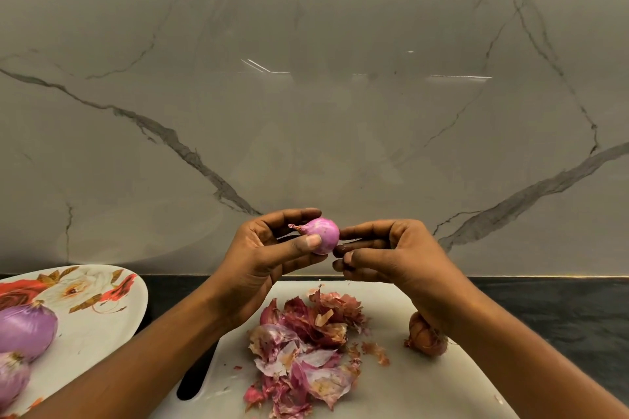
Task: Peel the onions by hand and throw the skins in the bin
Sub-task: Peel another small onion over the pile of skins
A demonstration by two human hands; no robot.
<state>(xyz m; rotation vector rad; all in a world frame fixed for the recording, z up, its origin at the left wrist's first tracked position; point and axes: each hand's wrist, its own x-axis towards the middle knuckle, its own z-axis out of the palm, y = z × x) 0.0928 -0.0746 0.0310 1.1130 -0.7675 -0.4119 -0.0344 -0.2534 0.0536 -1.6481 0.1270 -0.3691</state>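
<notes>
Up above the cutting board (418, 388), the left hand (269, 257) grips a small peeled onion (325, 234) between thumb and fingers, its stalk tip pointing left. The right hand (391, 255) is just beside it, fingers curled with their tips touching the onion's other end and the thumb tucked against them. Is a scrap of skin pinched there? Cannot tell. On the board lies a heap of purple skins (303, 350), and at the board's right side an unpeeled onion (423, 335) sits partly under the right wrist. Left of the board, a flowered plate (102, 316) carries two peeled onions (25, 330), all on the dark bench (561, 309).
</notes>
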